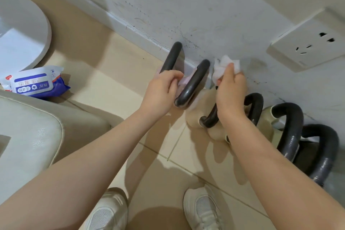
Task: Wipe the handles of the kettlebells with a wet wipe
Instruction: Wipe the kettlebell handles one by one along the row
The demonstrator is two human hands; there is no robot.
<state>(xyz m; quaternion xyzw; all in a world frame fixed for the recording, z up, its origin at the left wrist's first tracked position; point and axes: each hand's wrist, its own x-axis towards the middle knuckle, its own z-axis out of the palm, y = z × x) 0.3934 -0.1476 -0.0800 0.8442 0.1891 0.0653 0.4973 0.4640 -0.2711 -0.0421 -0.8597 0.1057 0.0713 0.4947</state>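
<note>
I see four kettlebells lined up on the tiled floor [153, 157] along the wall [186, 5]. The left hand [160, 93] is curled around the pink kettlebell [182, 85], fingers closed on its body beside the dark handle [192, 82], which loops upward. The right hand [231, 95] pinches a crumpled white wet wipe [222, 68] between thumb and fingers, held above the beige kettlebell [201, 106], near the wall; I cannot tell whether the wipe touches any handle. The beige kettlebell's handle [253, 106] passes under the right hand. Two further dark handles [291, 129] stand to the right. A wet wipe pack [35, 83] lies on the floor to the left, well apart from the kettlebells. A wall socket [309, 43] sits at the upper right.
</note>
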